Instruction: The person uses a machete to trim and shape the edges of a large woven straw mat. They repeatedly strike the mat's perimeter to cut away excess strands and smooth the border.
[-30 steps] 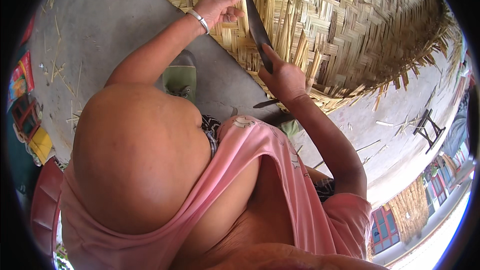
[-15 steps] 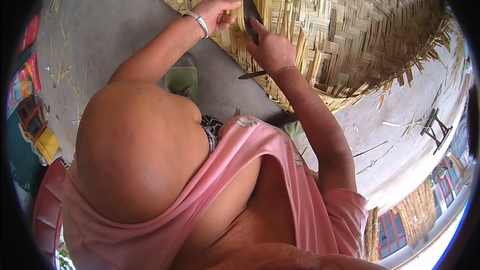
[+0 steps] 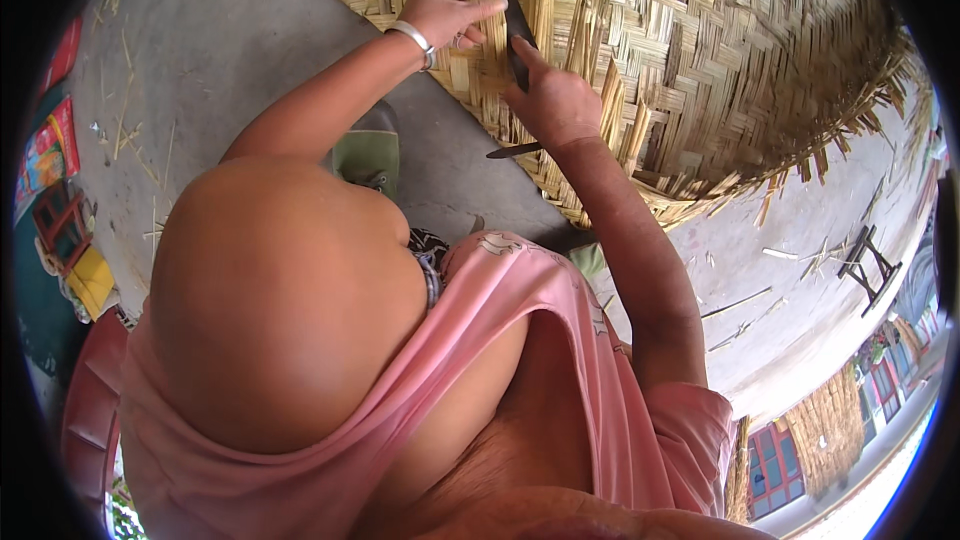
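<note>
A large woven bamboo mat [image 3: 700,60] with loose strip ends along its edge lies on the concrete floor in front of me. My left hand [image 3: 445,12], with a silver bangle on the wrist, presses its fingers on the weave near the mat's edge. My right hand [image 3: 552,98] grips a dark-bladed knife [image 3: 515,25]. The blade points away from me and lies against the strips right beside my left fingers. The knife's handle end sticks out below my fist.
A green sandal [image 3: 365,152] shows by the mat's near edge. A red plastic stool [image 3: 90,410] is at the lower left and colourful packages [image 3: 55,155] lie at the left rim. A small black stand [image 3: 866,255] and bamboo slivers lie on the floor [image 3: 200,60].
My right hand has carried the knife up and to the left, from the mat's edge to the strips beside my left fingers. My left hand has stayed on the weave.
</note>
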`<move>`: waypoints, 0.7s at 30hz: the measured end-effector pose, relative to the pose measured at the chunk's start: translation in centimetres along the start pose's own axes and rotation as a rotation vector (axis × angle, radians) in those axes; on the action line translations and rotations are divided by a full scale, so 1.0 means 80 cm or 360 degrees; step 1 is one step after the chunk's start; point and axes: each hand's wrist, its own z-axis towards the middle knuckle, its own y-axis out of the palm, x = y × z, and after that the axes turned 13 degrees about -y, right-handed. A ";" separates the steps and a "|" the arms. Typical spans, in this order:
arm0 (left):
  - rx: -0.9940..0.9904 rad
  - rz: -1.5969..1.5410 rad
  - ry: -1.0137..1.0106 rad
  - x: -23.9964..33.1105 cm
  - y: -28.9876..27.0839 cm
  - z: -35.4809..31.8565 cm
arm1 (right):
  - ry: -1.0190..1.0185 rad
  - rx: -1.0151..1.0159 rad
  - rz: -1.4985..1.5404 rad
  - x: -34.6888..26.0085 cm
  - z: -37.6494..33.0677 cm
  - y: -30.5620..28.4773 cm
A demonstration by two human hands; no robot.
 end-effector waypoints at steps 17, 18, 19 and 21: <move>0.0222 0.0594 0.0366 -0.028 0.004 0.036 | 0.0080 -0.0438 0.0025 0.024 -0.135 -0.085; 0.0190 0.0532 0.0304 -0.026 0.003 0.034 | 0.0077 -0.0435 0.0118 0.027 -0.145 -0.091; 0.0160 0.0469 0.0242 -0.025 0.002 0.033 | 0.0058 -0.0401 0.0209 0.024 -0.146 -0.096; 0.0094 0.0180 0.0292 -0.027 -0.002 0.024 | 0.0024 -0.0331 0.0396 0.015 -0.146 -0.102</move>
